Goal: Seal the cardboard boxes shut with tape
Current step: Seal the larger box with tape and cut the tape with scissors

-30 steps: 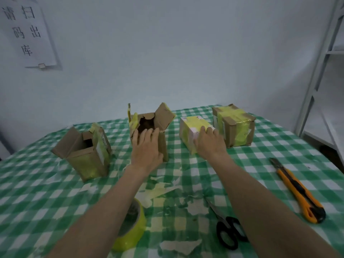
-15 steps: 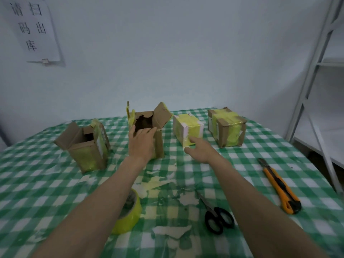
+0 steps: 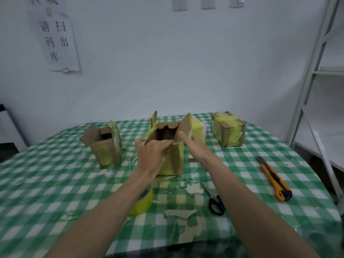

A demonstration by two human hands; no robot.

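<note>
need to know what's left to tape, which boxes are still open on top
Two: the middle box, which both hands touch, and the left box, standing alone with flaps up. The small yellow box behind and the far right box are taped shut.

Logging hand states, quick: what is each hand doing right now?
Left hand: fingers curled over the near rim of the open middle box, gripping it.
Right hand: open, fingers straight, touching that box's right flap.

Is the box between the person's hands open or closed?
Open. The middle box has its flaps standing up and its dark inside shows; the left hand grips its front edge.
</note>
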